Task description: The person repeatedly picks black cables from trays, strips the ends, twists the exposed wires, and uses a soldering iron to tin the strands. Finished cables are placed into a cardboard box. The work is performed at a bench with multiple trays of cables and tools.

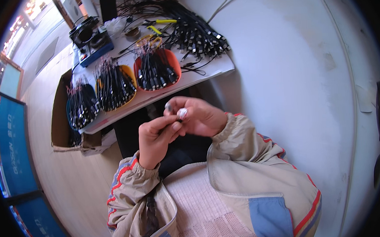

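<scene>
In front of my chest, my two hands meet. My left hand (155, 139) is closed, its thumb and forefinger pinching a small cable end (182, 113). That piece looks black at its base, with white and reddish bits at the tip; most of it is hidden by the fingers. Curled round the same piece from the other side is my right hand (202, 116), also closed. Something grey shows at one of its fingertips. Beyond the hands, on the white table (209, 71), sits an orange-red bin (174, 60) packed with short black cables.
Left of the orange-red bin stand a yellow bin (131, 74) and a blue bin (68, 107), both full of cables. Behind are a blue-based device (96, 54), yellow-handled tools (165, 21) and piled black cables (194, 33). A cardboard box (59, 124) adjoins the table; a white wall (299, 92) rises right.
</scene>
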Motion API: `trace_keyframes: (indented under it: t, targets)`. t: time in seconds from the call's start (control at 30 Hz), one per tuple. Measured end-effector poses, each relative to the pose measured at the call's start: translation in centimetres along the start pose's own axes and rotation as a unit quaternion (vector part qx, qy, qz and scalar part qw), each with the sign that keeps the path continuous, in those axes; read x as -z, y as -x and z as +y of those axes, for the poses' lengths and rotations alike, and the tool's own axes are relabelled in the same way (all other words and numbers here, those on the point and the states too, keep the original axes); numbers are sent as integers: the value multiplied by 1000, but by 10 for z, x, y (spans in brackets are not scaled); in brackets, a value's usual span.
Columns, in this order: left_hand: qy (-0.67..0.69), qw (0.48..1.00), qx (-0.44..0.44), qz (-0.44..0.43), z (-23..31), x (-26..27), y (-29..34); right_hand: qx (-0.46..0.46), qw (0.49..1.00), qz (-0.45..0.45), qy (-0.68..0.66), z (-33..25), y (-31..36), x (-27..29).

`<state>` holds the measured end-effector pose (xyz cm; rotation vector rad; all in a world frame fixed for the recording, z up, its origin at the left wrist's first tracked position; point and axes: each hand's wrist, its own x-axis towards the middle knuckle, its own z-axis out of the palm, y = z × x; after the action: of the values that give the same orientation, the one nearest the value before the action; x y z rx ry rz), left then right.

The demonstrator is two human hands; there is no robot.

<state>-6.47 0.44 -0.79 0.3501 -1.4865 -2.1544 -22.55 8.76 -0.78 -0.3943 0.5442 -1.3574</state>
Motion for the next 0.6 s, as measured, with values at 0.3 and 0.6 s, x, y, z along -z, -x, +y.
trace_keyframes:
  t: [0.3, 0.6]
  targets:
    - [-25, 996, 72, 40, -17, 12, -20, 269, 561, 398, 674, -125, -51, 92]
    - [-33, 995, 87, 32, -21, 11, -23, 26, 251, 459, 852, -207, -74, 120]
